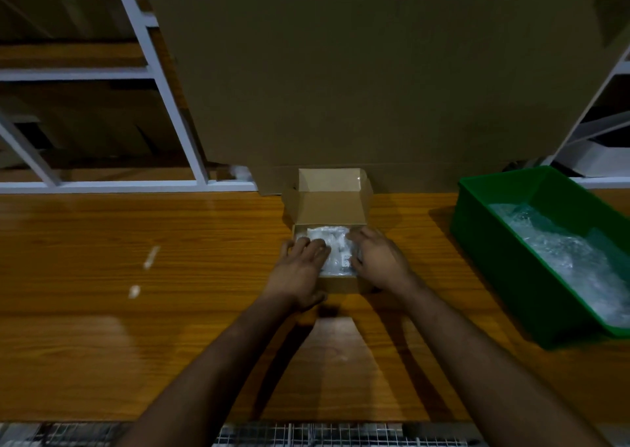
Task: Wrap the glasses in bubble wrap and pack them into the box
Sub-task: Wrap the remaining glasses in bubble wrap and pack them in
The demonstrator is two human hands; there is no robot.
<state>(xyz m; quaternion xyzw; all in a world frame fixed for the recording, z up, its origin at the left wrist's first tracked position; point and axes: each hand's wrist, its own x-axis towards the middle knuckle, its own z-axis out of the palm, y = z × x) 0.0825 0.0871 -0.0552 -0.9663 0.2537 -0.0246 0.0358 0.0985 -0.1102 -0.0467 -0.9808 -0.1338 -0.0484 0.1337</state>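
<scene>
From the head view, the bubble-wrapped bundle (332, 249) sits down inside the small cardboard box (341, 284) at the middle of the wooden table (170, 310), so wrapping looks done and packing nearly so, with the lid (329, 203) standing open and yet to be folded down. The left hand (301, 266) and right hand (378, 259) both lie flat on the bundle with fingers spread, pressing rather than clutching it. The bundle's long axis seems to run away from the person toward the lid, though its ends are too blurred to tell which way the glasses point; more bubble wrap (559, 252) waits in the green bin (491, 242) to the right.
</scene>
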